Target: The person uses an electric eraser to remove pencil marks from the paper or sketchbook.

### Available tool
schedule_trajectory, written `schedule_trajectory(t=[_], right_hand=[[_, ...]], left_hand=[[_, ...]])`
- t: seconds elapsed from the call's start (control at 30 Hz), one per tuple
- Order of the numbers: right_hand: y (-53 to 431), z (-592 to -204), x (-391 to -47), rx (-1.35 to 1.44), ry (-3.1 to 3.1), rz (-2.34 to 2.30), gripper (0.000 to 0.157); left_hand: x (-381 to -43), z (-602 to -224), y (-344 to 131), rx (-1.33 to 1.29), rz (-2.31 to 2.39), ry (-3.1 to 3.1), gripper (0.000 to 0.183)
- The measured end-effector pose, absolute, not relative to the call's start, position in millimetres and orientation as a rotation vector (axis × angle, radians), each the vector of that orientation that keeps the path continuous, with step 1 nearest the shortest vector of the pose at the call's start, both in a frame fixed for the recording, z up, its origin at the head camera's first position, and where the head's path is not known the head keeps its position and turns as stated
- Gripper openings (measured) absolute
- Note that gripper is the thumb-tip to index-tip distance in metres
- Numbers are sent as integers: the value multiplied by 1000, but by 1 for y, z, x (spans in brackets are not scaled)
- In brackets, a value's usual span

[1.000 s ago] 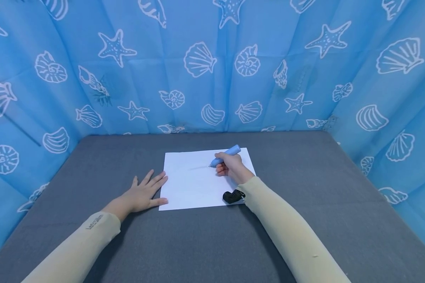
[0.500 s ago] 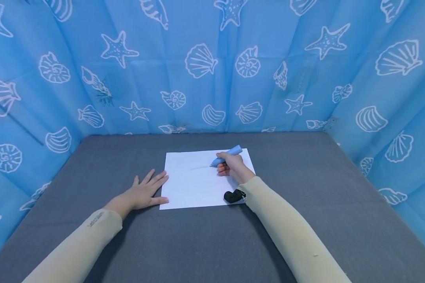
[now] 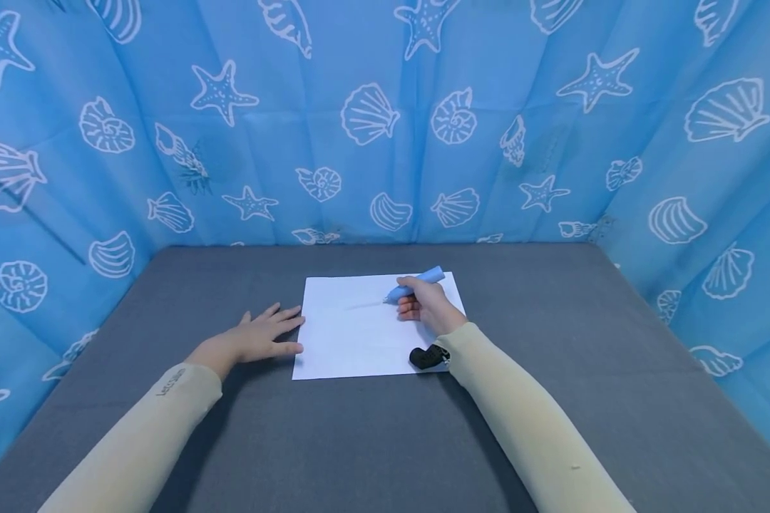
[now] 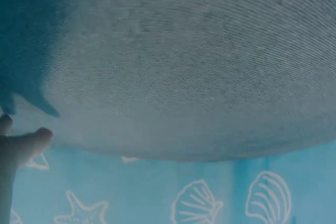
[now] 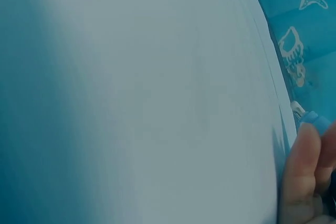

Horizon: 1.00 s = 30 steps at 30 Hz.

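Observation:
A white sheet of paper lies on the grey table. My right hand is over the sheet's right part and grips a thick, light blue pen, its tip pointing left and down close over the paper. In the right wrist view the pen's pale, narrow tip shows past the thumb and fingertips. A faint grey streak runs left from below the tip. At the sheet's left edge is my left hand, palm down, fingers extended, fingertips just at the paper. It holds nothing.
Grey cloth covers the table. A blue curtain with white shells and starfish surrounds its back and sides. A black device sticks out at the right cuff, over the paper's lower edge.
The left hand has shifted: its fingers are closer together, and the thumb has moved up from the paper's lower left corner. The right hand keeps its grip on the pen; the head view drifts slightly.

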State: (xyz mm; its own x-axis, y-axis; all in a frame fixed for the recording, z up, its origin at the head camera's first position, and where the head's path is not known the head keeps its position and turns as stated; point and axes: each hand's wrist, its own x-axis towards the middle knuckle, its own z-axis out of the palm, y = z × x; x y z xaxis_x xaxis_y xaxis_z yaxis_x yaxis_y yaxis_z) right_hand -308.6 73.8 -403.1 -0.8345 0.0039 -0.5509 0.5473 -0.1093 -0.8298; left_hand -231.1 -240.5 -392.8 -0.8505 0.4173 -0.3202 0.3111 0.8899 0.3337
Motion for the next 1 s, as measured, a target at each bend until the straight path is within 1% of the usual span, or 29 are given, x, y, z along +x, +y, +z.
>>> schedule_trajectory(t=[0.1, 0.3, 0.5, 0.73, 1.0], right_hand=[[75, -402, -310, 615, 1804, -1999, 27], [74, -403, -310, 624, 1806, -1985, 27], [73, -404, -310, 616, 1811, -1972, 29], [70, -404, -310, 610, 1759, -1986, 28], [64, -405, -307, 646, 1851, -2022, 23]], left_hand=[[-238, -394, -236, 524, 384, 2711, 86], [-253, -400, -224, 498, 398, 2746, 100], [-255, -410, -225, 514, 345, 2732, 111], [-255, -415, -226, 504, 372, 2718, 116], [-254, -415, -228, 518, 404, 2732, 111]])
